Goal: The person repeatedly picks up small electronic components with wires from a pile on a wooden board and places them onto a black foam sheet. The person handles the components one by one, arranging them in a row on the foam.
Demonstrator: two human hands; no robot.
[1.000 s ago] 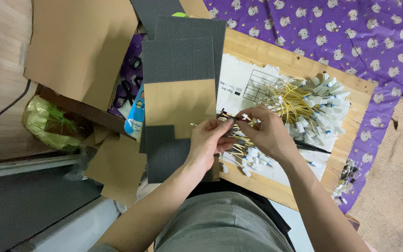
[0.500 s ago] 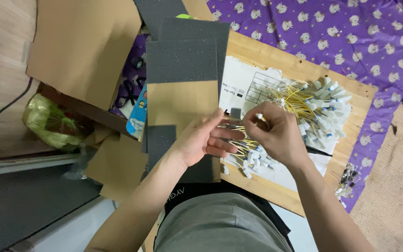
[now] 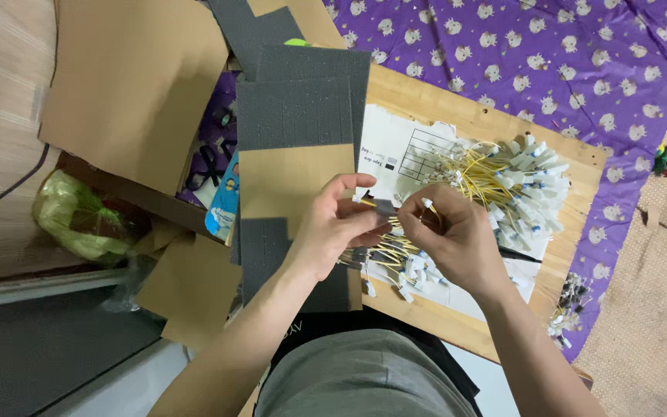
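Observation:
My left hand (image 3: 333, 225) pinches a small grey foam piece (image 3: 386, 206) between thumb and fingers, over the near edge of a wooden board (image 3: 457, 108). My right hand (image 3: 448, 232) grips a thin yellow wire with a white connector tip (image 3: 428, 204) right beside the foam piece. A small bunch of yellow wires (image 3: 395, 255) lies below both hands. A big heap of yellow wires with white connectors (image 3: 515, 177) rests on a printed paper sheet (image 3: 407, 147) further back on the board.
Grey foam sheets (image 3: 295, 112) and brown cardboard (image 3: 129, 85) lie left of the board. A green plastic bag (image 3: 79, 220) sits at far left. A purple patterned cloth (image 3: 550, 62) covers the floor behind. Small dark parts (image 3: 569, 297) lie at the board's right corner.
My left hand has opened from a flat palm into a pinch on the grey foam piece. My right hand has shifted slightly right and up with the wire.

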